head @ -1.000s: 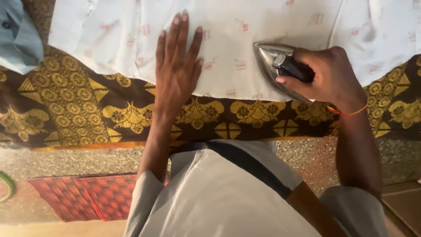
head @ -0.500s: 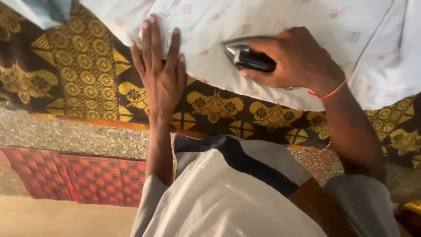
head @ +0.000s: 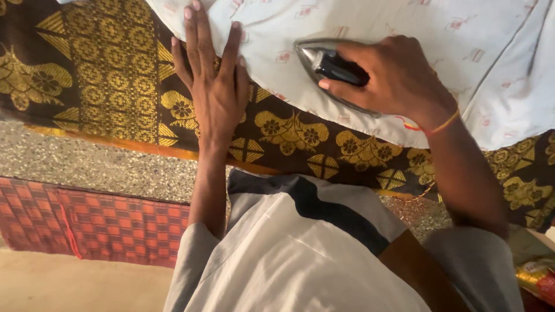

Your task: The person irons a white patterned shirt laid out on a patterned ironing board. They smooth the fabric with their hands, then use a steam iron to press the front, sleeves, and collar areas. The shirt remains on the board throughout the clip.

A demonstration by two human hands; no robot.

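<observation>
Pressing step: your right hand (head: pixel 399 78) grips iron (head: pixel 324 63) upper centre; left hand (head: pixel 214 86) flat, splayed on white garment (head: pixel 404 23) edge. Next: keep cloth taut.

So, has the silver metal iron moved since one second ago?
Yes. Against the brown cloth's gold flowers, the silver metal iron slid left, nearer the flat left hand.
</observation>
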